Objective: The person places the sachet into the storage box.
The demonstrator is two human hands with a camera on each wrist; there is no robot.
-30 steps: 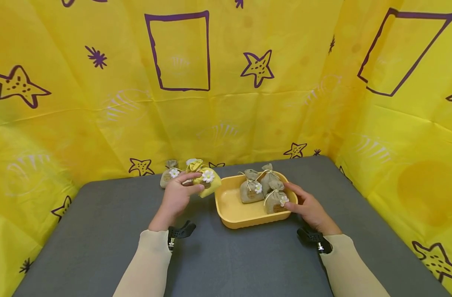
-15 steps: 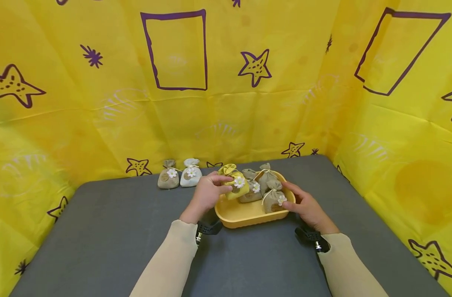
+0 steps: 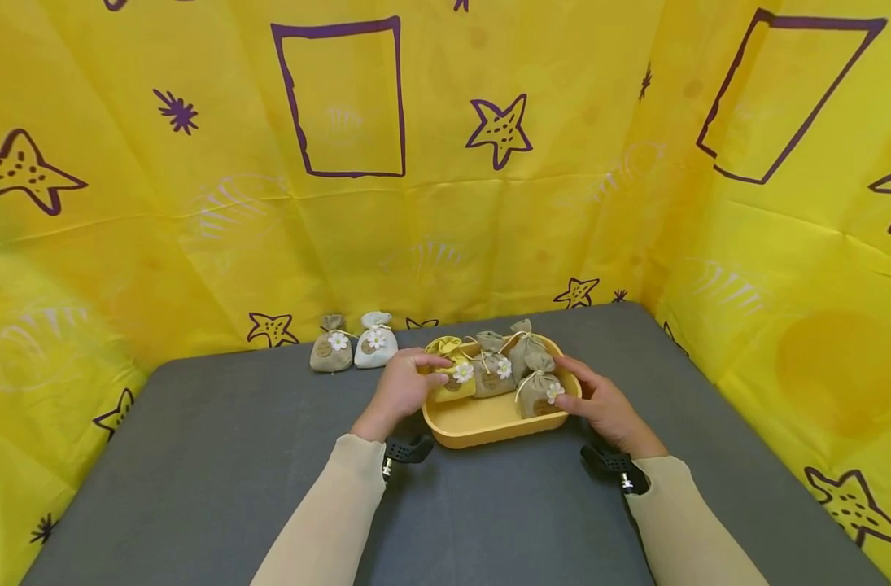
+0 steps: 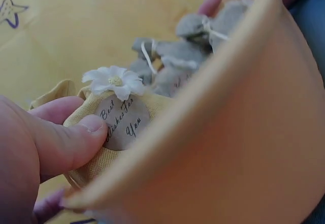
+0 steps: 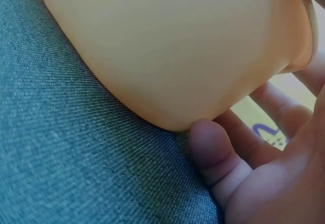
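Observation:
A yellow drawstring pouch (image 3: pixel 454 393) with a white flower sits low at the left end of the yellow tray (image 3: pixel 482 438). My left hand (image 3: pixel 401 389) pinches it; in the left wrist view, the thumb lies against the pouch's round label (image 4: pixel 124 125), which reads "Best Wishes For You". At the tray's right end, my right hand (image 3: pixel 612 413) grips the wall, thumb in front and fingers behind. In the right wrist view its thumb (image 5: pixel 208 145) touches the tray's lower edge. Inside the tray stand three grey-beige pouches (image 3: pixel 495 384), one close by my right thumb.
Left of the tray, near the back edge of the grey tabletop (image 3: pixel 225 456), a beige pouch (image 3: pixel 329 358) and a white pouch (image 3: pixel 372 354) stand side by side. A yellow printed cloth (image 3: pixel 445 212) hangs behind and at the sides.
My left hand has carried the yellow pouch rightward, over the tray's rim and down into its left end. My right hand stays on the tray.

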